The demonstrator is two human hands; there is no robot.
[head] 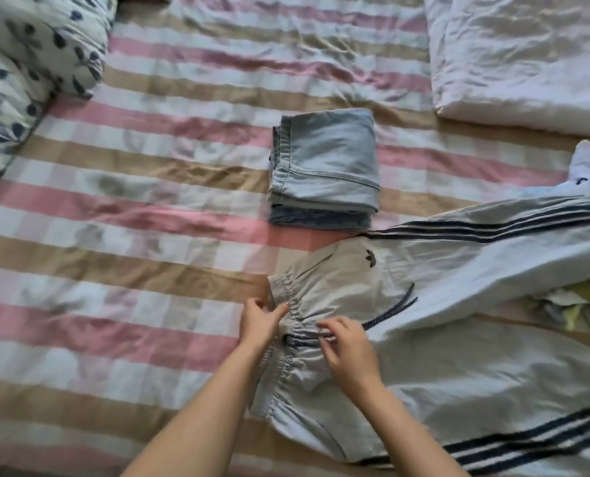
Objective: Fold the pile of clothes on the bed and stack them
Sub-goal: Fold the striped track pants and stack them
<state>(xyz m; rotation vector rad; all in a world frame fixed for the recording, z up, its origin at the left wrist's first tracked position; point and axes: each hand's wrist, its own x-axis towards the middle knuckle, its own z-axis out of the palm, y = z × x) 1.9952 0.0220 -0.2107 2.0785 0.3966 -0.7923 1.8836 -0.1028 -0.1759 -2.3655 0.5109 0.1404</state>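
Note:
Light grey track pants (459,339) with dark side stripes lie spread on the bed, waistband to the left, legs running off to the right. My left hand (261,321) pinches the elastic waistband at its middle. My right hand (348,349) pinches the dark drawstring just right of the waistband. Beyond the pants sits a stack of folded denim clothes (324,166), apart from both hands.
The striped pink, tan and white bedsheet (131,218) covers the bed. Leaf-print pillows (28,63) lie at the far left, a folded white duvet (527,56) at the far right. A white sock (586,166) and yellow-green clothes (583,301) lie at the right edge.

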